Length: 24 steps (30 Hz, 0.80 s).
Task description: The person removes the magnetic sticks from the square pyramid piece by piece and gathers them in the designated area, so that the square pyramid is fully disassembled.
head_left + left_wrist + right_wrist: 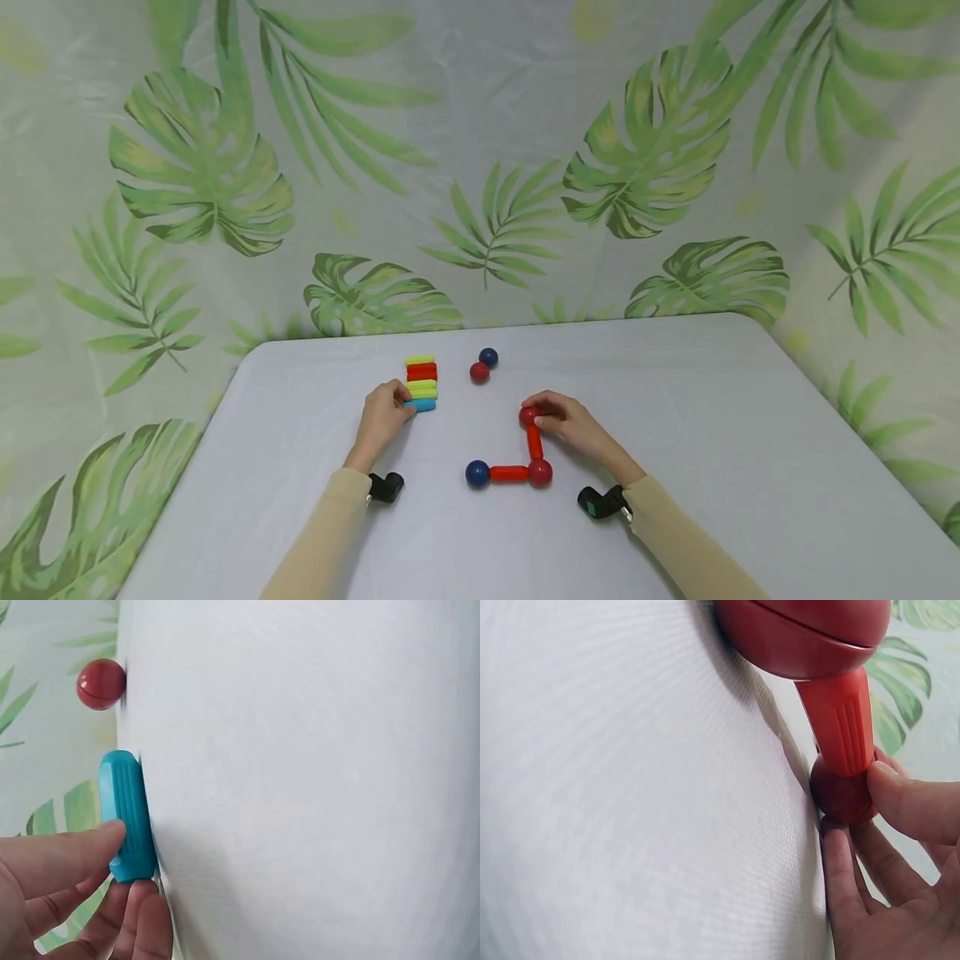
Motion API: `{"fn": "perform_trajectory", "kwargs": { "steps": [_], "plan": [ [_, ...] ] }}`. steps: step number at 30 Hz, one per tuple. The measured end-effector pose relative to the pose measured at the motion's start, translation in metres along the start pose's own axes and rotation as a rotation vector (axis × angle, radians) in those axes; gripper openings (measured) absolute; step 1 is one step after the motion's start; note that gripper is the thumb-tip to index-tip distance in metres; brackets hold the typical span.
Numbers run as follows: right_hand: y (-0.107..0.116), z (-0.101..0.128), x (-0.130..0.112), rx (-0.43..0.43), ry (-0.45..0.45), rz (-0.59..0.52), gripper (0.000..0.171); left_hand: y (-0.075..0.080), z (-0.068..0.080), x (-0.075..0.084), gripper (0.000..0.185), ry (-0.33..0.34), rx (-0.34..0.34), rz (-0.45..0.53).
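Observation:
My left hand [384,414] pinches one end of a blue ribbed rod [126,810], thumb on top and fingers at its near end. In the head view this blue rod lies at the near end of a row of rods. With its thumb and fingers, my right hand [570,422] grips a red ball [529,416] at the far end of an L-shaped chain. From that ball a red rod [534,442] runs to a red corner ball [540,473]. Another red rod [509,474] joins the corner to a dark blue ball [477,474] on the left.
Beyond the blue rod lie yellow rods [422,391] and red rods [422,372] in a row. A loose red ball [480,372] and a loose dark blue ball [488,357] sit toward the back of the white table [675,383]. Leaf-patterned cloth hangs behind.

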State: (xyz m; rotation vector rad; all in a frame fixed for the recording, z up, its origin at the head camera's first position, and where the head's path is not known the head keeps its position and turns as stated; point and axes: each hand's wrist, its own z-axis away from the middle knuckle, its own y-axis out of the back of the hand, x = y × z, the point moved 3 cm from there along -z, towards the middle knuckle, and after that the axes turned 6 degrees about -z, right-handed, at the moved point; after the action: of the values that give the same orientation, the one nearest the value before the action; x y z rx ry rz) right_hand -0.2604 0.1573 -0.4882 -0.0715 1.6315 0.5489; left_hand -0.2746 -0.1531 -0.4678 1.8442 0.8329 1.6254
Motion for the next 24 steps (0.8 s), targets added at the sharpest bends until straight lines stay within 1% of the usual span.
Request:
{"fn": "perform_trajectory", "kwargs": {
  "steps": [2, 4, 5, 6, 7, 8, 10, 11, 12, 13, 14, 15, 16, 18, 20, 22, 23, 24],
  "plan": [
    [0.000, 0.000, 0.000, -0.001, -0.001, -0.004, 0.028, 0.000, 0.000, 0.002, 0.016, -0.027, 0.005, -0.027],
    [-0.001, 0.000, -0.001, -0.001, -0.001, 0.000, 0.028, 0.000, 0.001, 0.008, 0.017, -0.072, -0.010, -0.029],
    [-0.001, 0.000, 0.000, 0.002, -0.007, 0.003, 0.027, -0.001, 0.003, 0.012, 0.018, -0.111, -0.035, -0.020],
    [0.000, 0.000, 0.000, 0.005, -0.013, 0.005, 0.027, -0.003, 0.006, 0.018, 0.018, -0.168, -0.076, -0.008],
    [0.000, 0.000, 0.000, 0.008, -0.018, 0.006, 0.027, -0.006, 0.010, 0.024, 0.019, -0.223, -0.144, 0.010],
    [0.000, -0.001, 0.000, 0.011, -0.021, 0.006, 0.027, -0.010, 0.015, 0.031, 0.020, -0.279, -0.232, 0.031],
    [0.000, -0.001, 0.000, 0.013, -0.019, 0.010, 0.027, -0.020, 0.026, 0.045, 0.025, -0.383, -0.436, 0.052],
    [0.000, -0.001, 0.001, 0.015, -0.023, 0.007, 0.027, -0.026, 0.032, 0.051, 0.027, -0.431, -0.533, 0.048],
    [0.000, -0.001, 0.001, 0.014, -0.022, 0.005, 0.027, -0.032, 0.038, 0.056, 0.028, -0.465, -0.613, 0.025],
    [0.000, -0.001, 0.001, 0.013, -0.018, 0.008, 0.027, -0.037, 0.044, 0.061, 0.028, -0.484, -0.669, -0.002],
    [0.000, -0.001, 0.001, 0.011, -0.016, 0.008, 0.027, -0.041, 0.047, 0.065, 0.027, -0.505, -0.699, -0.036],
    [0.000, -0.001, 0.001, 0.008, -0.010, 0.007, 0.027, -0.045, 0.050, 0.068, 0.026, -0.524, -0.710, -0.072],
    [0.000, -0.002, 0.001, 0.007, -0.011, 0.002, 0.027, -0.048, 0.052, 0.070, 0.025, -0.540, -0.706, -0.110],
    [-0.001, -0.002, 0.001, 0.003, -0.008, -0.003, 0.028, -0.050, 0.054, 0.072, 0.022, -0.564, -0.681, -0.175],
    [-0.001, -0.002, 0.002, -0.003, -0.004, -0.009, 0.028, -0.051, 0.053, 0.073, 0.019, -0.578, -0.657, -0.195],
    [-0.001, -0.002, 0.001, -0.006, -0.004, -0.002, 0.028, -0.050, 0.050, 0.072, 0.017, -0.580, -0.623, -0.164],
    [-0.001, -0.002, 0.000, -0.007, -0.003, 0.004, 0.028, -0.048, 0.046, 0.071, 0.017, -0.570, -0.592, -0.126],
    [0.000, -0.002, 0.000, -0.004, -0.004, 0.007, 0.027, -0.046, 0.041, 0.071, 0.017, -0.544, -0.553, -0.073]
  ]
}}
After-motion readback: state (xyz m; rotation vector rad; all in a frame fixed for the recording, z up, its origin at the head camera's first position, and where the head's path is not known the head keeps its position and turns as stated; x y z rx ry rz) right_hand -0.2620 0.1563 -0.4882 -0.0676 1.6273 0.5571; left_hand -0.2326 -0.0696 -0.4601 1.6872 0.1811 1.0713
